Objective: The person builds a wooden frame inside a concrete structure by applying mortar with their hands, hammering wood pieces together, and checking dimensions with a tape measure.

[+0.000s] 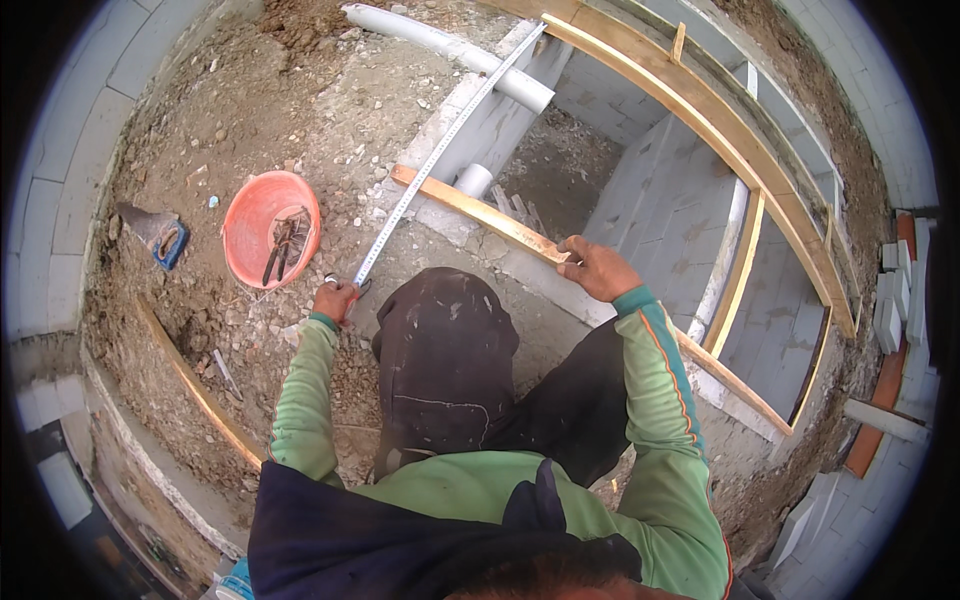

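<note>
A tape measure is drawn out in a long straight line from my left hand up to the far wooden frame. My left hand is closed around its case, which mostly hides under the fingers. My right hand grips the near wooden strip, which lies along the edge of a block-walled pit. The tape crosses this strip close to its left end. Farther off, it also passes over a white pipe that juts out into the pit.
An orange bucket with several tools in it stands left of my left hand. Past it lies a handsaw with a blue handle. A curved-looking board rests on the rubble at lower left. Long planks frame the pit's far side.
</note>
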The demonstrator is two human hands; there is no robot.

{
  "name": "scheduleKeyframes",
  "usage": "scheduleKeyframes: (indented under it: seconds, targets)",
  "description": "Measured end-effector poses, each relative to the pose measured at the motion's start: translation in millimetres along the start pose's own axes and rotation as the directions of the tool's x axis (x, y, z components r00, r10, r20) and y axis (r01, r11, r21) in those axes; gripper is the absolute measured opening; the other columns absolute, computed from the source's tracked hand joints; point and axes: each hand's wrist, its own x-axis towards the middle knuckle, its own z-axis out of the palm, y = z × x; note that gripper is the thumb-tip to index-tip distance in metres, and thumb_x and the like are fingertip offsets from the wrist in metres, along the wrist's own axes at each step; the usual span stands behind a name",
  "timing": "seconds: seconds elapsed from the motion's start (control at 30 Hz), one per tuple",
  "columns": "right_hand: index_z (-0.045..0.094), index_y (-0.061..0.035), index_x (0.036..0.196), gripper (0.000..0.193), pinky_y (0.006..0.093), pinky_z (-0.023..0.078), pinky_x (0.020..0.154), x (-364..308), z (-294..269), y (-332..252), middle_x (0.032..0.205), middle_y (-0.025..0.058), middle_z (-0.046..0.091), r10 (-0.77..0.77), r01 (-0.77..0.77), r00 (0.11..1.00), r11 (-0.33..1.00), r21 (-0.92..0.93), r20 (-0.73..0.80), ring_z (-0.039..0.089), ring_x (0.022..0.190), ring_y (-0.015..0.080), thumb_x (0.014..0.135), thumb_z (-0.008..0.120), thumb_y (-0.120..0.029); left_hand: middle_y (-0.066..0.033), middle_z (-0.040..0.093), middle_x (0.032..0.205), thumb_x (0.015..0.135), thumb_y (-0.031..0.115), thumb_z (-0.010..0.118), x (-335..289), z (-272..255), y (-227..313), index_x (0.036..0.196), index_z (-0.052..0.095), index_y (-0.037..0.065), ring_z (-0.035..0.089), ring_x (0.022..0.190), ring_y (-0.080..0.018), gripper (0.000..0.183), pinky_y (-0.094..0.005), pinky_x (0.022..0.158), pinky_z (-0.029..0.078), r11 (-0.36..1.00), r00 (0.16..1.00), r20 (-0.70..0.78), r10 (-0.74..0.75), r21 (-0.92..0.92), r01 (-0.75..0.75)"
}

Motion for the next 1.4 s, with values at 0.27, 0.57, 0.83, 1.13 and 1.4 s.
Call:
scheduleKeyframes:
  seconds: [0.27,0.57,0.83,1.13,1.4]
  targets:
    - [0.057,-0.0047,0.125,0.043,0.0430,0.049,0.087,0,1,-1,0.103,0.0170,0.071,0.025,-0.025,1.000,1.000,0.008,0.008,0.066,0.099,0.0351,0.092,0.064,-0.031,-0.0122,0.064,0.079,0.085,0.032,0.064,6,-8,3,0.097,0.071,0.001,0.065,0.058,-0.0250,0.033,-0.0389,0.044,0.057,1.000,1.000,-0.023,-0.003,0.019,0.003]
    - [0.057,-0.0055,0.125,0.042,0.0421,0.049,0.089,7,7,0,0.106,0.0177,0.070,0.065,-0.065,0.997,0.998,-0.001,0.041,0.065,0.101,0.0344,0.092,0.064,-0.030,-0.0120,0.063,0.079,0.085,0.031,0.064,17,-18,-7,0.097,0.071,0.002,0.064,0.057,-0.0253,0.032,-0.0386,0.043,0.055,1.000,0.999,-0.044,0.007,-0.001,-0.007]
    - [0.058,-0.0059,0.124,0.043,0.0422,0.049,0.089,13,11,4,0.106,0.0166,0.071,0.057,-0.056,0.997,0.998,-0.021,0.044,0.066,0.100,0.0338,0.092,0.065,-0.032,-0.0083,0.062,0.076,0.084,0.030,0.067,24,-25,-8,0.093,0.073,0.005,0.059,0.051,-0.0202,0.027,-0.0365,0.042,0.050,0.999,0.997,-0.070,0.045,0.007,-0.044]
    - [0.057,-0.0071,0.126,0.043,0.0409,0.049,0.089,16,16,12,0.106,0.0159,0.071,0.061,-0.062,0.996,0.998,0.025,0.062,0.066,0.100,0.0334,0.092,0.064,-0.033,-0.0155,0.067,0.095,0.083,0.037,0.067,33,-31,-6,0.106,0.070,-0.002,0.069,0.072,-0.0276,0.045,-0.0399,0.050,0.059,0.996,0.997,-0.072,-0.042,0.075,0.047]
    - [0.057,-0.0060,0.125,0.044,0.0414,0.049,0.089,17,14,4,0.105,0.0162,0.071,0.052,-0.051,0.997,0.999,-0.016,0.055,0.066,0.100,0.0346,0.092,0.064,-0.033,-0.0109,0.066,0.095,0.084,0.032,0.068,32,-33,-3,0.101,0.072,0.006,0.067,0.068,-0.0264,0.031,-0.0395,0.046,0.058,0.997,0.996,-0.046,-0.071,0.017,0.071]
